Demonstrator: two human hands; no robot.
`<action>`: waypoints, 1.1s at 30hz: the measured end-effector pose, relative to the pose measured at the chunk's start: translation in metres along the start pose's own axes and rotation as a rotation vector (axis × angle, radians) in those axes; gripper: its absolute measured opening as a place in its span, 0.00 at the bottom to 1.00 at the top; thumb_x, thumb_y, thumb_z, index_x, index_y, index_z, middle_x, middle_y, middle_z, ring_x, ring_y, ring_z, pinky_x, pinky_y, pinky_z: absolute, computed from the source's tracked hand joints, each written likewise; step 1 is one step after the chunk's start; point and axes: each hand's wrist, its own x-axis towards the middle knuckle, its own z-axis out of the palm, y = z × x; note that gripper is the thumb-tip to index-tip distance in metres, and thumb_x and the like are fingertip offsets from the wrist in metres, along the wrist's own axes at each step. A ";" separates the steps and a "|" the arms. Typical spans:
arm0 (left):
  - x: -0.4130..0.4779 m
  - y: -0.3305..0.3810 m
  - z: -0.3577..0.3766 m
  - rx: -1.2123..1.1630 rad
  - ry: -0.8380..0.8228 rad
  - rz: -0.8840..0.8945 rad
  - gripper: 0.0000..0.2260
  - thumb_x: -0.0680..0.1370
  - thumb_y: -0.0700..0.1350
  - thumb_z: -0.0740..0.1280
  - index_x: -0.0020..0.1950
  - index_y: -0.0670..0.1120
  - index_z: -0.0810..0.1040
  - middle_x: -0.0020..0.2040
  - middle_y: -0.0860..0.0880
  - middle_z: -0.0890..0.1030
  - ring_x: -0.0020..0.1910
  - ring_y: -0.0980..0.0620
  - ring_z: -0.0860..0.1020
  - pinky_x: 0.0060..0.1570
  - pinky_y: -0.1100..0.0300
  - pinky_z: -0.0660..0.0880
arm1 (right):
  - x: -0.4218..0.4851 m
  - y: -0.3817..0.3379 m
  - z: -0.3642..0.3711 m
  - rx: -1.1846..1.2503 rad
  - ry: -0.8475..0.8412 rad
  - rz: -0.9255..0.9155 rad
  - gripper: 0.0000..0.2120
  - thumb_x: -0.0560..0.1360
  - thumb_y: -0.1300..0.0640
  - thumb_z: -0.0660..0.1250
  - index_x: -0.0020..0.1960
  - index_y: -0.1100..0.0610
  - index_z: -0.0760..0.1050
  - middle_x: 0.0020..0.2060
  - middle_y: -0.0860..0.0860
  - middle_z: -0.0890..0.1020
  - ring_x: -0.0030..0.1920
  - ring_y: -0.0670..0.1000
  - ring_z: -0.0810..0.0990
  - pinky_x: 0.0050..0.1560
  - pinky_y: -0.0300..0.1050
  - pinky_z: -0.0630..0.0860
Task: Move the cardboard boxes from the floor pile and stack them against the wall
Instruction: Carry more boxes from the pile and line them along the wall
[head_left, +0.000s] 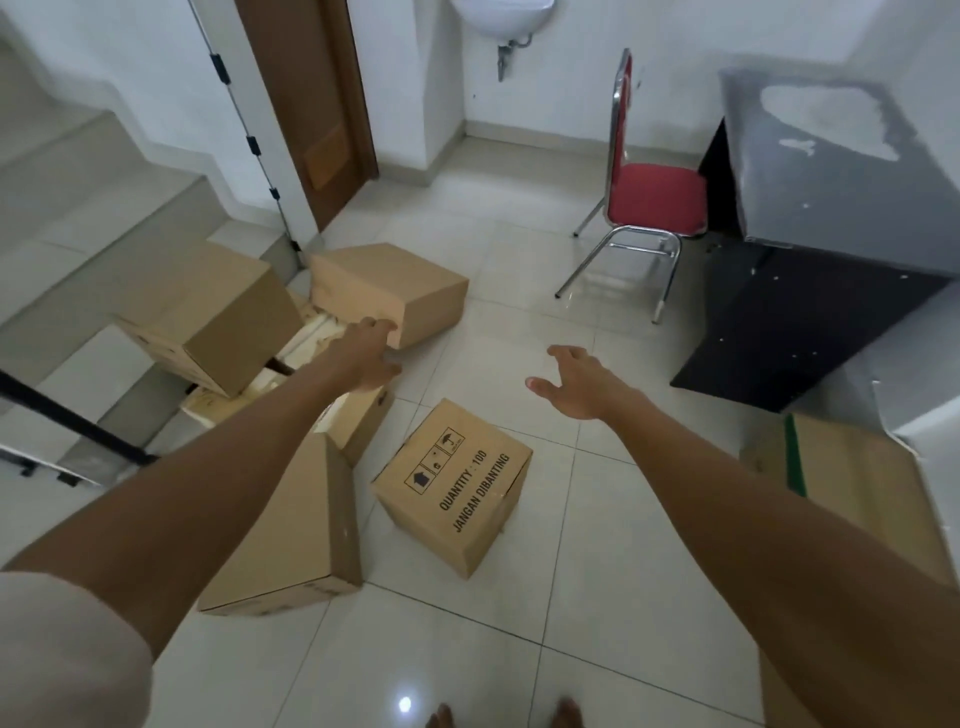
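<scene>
Heaped on the floor at left below the stairs: cardboard boxes (218, 312), tilted at mixed angles. Left hand (366, 353) spread, fingertips at the far box (395, 288), gripping nothing. Printed box (452, 483) lying apart, lettering running away toward upper right; right hand (576, 384) open, empty.

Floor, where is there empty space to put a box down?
Bare tiles lie between the printed box, the red chair and the dark desk. It is crowded on the left, where boxes pile by the stairs.

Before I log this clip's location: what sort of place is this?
Probably a tiled ground-floor hallway at a stairwell: steps on the left, a wall-mounted washbasin beyond a wooden door, and a red chair.
</scene>
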 end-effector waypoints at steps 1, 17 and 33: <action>0.006 -0.007 0.001 -0.020 0.000 -0.004 0.29 0.78 0.47 0.65 0.76 0.45 0.58 0.74 0.42 0.62 0.73 0.41 0.61 0.69 0.45 0.63 | 0.010 -0.003 0.004 -0.005 -0.017 0.001 0.36 0.78 0.37 0.57 0.78 0.56 0.52 0.76 0.56 0.57 0.73 0.60 0.61 0.70 0.58 0.63; 0.167 -0.114 0.170 -0.134 -0.184 -0.290 0.35 0.76 0.46 0.67 0.78 0.45 0.51 0.74 0.41 0.61 0.71 0.40 0.63 0.67 0.43 0.66 | 0.225 0.029 0.183 0.096 -0.319 0.046 0.34 0.78 0.39 0.58 0.77 0.55 0.53 0.73 0.58 0.63 0.71 0.61 0.65 0.67 0.59 0.66; 0.267 -0.199 0.385 -0.456 -0.511 -0.504 0.36 0.77 0.52 0.67 0.78 0.44 0.52 0.78 0.43 0.56 0.75 0.42 0.59 0.73 0.47 0.60 | 0.316 0.032 0.387 0.341 -0.287 0.370 0.31 0.79 0.41 0.59 0.73 0.58 0.59 0.68 0.59 0.65 0.68 0.59 0.65 0.65 0.58 0.68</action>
